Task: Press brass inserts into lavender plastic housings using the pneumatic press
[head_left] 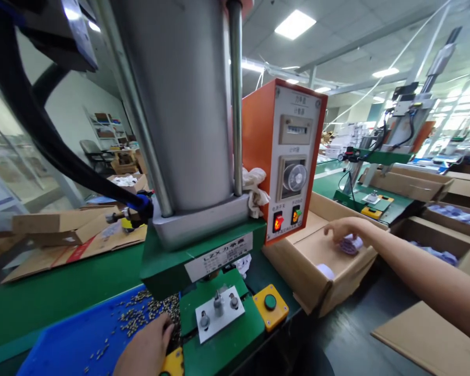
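My left hand (144, 345) is low over the blue tray (62, 342), its fingertips curled down beside a pile of small metal pieces (135, 317); what they pinch is too small to make out. Inside a cardboard box (317, 245), my right hand (347, 228) has its fingers apart. A rolled purple item (350, 245) lies just under its palm, and a paler one (326, 271) is near the box's front corner. Between my hands is a press, its metal plate (220, 315) bearing a central pin and two knobs.
The grey press cylinder (180, 104) rises in front, beside an orange control box (295, 156) with lit switches. A yellow button box (271, 307) sits right of the plate. More cartons (434, 235) stand at the right, and another press (403, 125) is behind.
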A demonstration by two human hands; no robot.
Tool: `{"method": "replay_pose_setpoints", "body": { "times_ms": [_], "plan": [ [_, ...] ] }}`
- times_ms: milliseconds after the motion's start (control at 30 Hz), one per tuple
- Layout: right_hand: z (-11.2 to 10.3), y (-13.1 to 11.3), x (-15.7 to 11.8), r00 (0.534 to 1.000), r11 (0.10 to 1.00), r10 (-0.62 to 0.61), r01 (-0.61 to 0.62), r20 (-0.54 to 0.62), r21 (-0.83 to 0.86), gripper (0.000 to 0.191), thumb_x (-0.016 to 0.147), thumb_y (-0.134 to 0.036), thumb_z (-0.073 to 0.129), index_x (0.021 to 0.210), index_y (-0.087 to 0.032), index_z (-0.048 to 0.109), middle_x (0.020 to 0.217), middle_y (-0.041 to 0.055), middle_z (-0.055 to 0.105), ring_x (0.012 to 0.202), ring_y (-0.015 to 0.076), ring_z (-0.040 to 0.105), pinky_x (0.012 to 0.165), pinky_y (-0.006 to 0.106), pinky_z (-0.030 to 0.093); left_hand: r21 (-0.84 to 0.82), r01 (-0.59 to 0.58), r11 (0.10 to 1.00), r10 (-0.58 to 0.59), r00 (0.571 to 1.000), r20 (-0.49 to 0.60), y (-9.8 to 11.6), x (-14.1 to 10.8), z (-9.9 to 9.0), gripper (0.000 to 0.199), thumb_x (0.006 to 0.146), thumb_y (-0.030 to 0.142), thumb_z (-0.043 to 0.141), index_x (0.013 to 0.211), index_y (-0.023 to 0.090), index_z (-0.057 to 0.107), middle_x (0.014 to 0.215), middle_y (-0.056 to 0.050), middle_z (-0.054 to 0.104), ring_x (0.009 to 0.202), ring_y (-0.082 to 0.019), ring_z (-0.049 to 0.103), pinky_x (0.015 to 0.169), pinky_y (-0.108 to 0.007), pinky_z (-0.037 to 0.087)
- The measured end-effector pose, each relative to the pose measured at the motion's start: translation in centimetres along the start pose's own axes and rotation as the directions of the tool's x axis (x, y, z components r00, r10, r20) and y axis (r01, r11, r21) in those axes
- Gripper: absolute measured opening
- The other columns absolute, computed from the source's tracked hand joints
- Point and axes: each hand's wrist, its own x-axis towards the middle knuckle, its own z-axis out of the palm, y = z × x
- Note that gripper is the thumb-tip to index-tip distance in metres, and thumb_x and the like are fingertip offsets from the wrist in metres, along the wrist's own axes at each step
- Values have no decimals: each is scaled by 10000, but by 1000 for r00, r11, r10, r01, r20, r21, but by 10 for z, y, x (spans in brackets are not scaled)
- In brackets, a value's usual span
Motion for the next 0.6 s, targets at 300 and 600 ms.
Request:
{"method": "replay_pose_setpoints", "body": {
  "times_ms": [300,600],
  "plan": [
    [15,10,16,958,970,244,-242,153,-33,358,926,-399,544,1189,-157,556,1158,83,602,968,193,621,814,392,545,2,-1,1000,1,1000,-8,2,-2,0,254,948,240,349,948,214,602,1004,-56,714,911,-197,652,794,-303,422],
    [31,-19,3,997,997,-71,71,23,22,382,828,-249,684,1180,-159,567,1121,65,626,929,180,631,792,360,545,6,-10,1000,10,998,-54,9,-8,-4,218,941,229,381,905,214,596,940,-45,714,863,-192,647,737,-286,406]
  ]
}}
